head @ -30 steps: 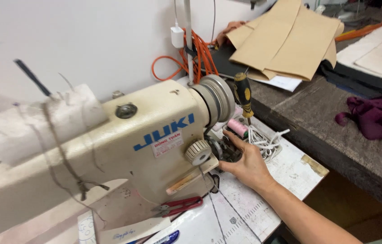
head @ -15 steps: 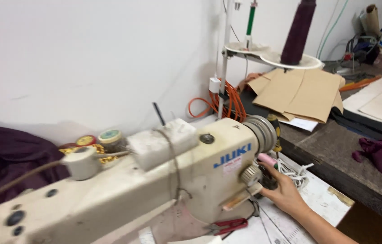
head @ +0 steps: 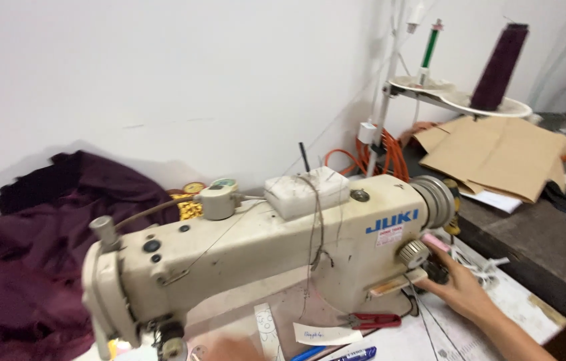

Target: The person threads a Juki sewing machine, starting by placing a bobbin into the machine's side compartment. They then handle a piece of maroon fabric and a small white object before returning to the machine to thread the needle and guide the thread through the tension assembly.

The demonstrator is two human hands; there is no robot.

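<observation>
A cream industrial sewing machine (head: pixel 263 247) fills the middle of the view. My right hand (head: pixel 460 291) reaches to the machine's right end, below the handwheel (head: pixel 433 199). Its fingertips pinch a small black part (head: pixel 436 271) there, and a pink piece (head: pixel 435 242) sits just above the thumb. Only a blurred sliver of my left hand (head: pixel 226 349) shows at the bottom edge, under the machine arm near the needle end (head: pixel 169 341). What its fingers are doing is hidden.
Dark purple fabric (head: pixel 35 254) is heaped at the left. Red-handled snips (head: pixel 373 321), a blue pen (head: pixel 356 353) and paper slips lie under the machine arm. A thread stand with a purple cone (head: pixel 497 67), orange cables (head: pixel 380 154) and brown cardboard pieces (head: pixel 497 154) stand at the right.
The view has swung left, bringing in the machine's needle end and the purple fabric. My right hand stays at the machine's right end. The left hand's edge has appeared at the bottom.
</observation>
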